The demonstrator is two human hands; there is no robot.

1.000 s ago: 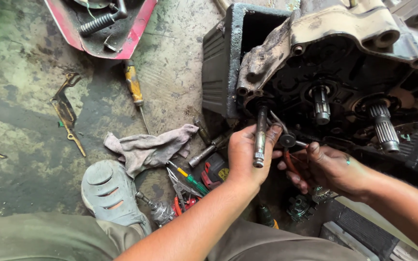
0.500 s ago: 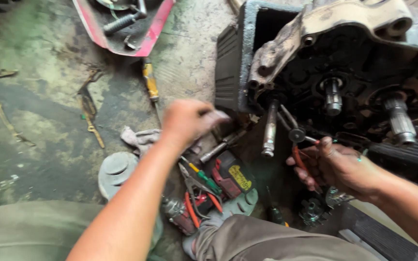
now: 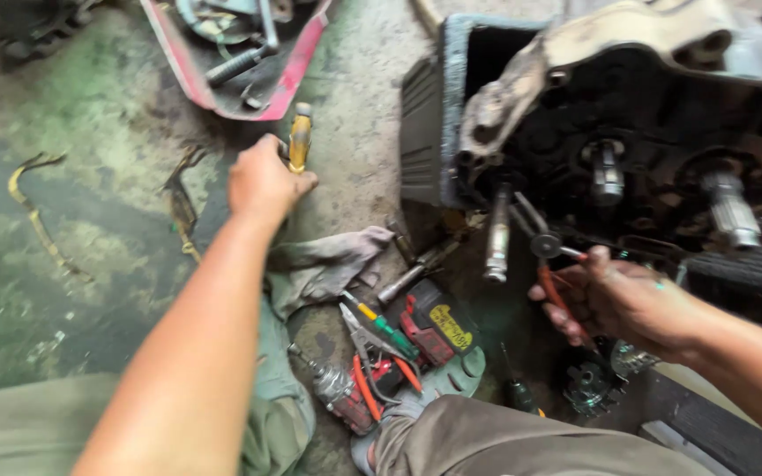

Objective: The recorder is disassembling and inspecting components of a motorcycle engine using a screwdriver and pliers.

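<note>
My left hand [image 3: 262, 181] reaches out over the stained floor and closes on the yellow-handled screwdriver [image 3: 300, 134] lying below the red tray [image 3: 297, 70]. My right hand [image 3: 615, 300] holds red-handled pliers [image 3: 547, 256], whose jaws point up at the dark engine case [image 3: 628, 115]. A steel shaft [image 3: 497, 234] sticks down from the case just left of the pliers. Two more shafts [image 3: 606, 172] stand further right in the case.
A grey rag [image 3: 328, 264], a green screwdriver [image 3: 381, 324], orange-handled pliers [image 3: 368, 366], a red and black power tool [image 3: 429, 330] and a small bottle [image 3: 337, 388] lie by my sandalled foot [image 3: 451, 379]. Bent metal strips [image 3: 37, 216] lie at left.
My left hand let go of the steel shaft, swept left across the tools and reached the yellow screwdriver. The right hand stayed at the case with the pliers.
</note>
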